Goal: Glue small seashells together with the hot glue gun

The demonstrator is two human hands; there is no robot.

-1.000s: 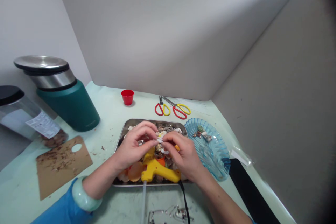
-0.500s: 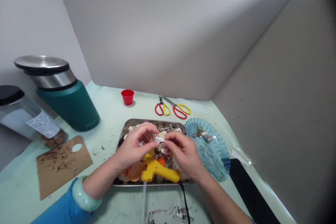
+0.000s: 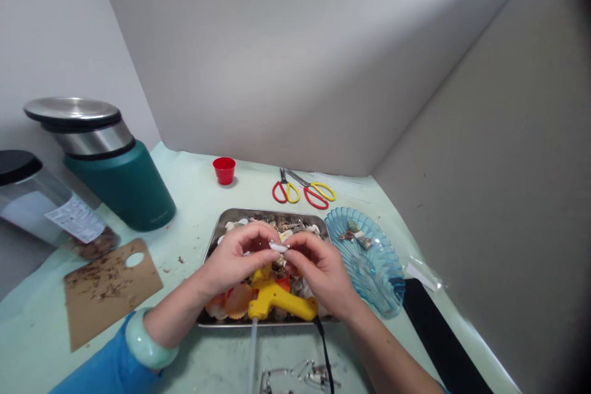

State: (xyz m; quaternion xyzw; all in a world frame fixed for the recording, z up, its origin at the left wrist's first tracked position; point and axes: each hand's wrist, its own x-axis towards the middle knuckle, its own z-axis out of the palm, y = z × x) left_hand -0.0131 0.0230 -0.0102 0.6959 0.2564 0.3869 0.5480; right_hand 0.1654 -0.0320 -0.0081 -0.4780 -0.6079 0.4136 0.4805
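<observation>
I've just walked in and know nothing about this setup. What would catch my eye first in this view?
Probably the bright yellow glue gun, lying over the near part of a metal tray filled with shells and small pieces. Just beyond it, the left hand and right hand meet at a small white piece. A blue scalloped dish sits right of the tray, and a big teal bottle stands far left.
</observation>
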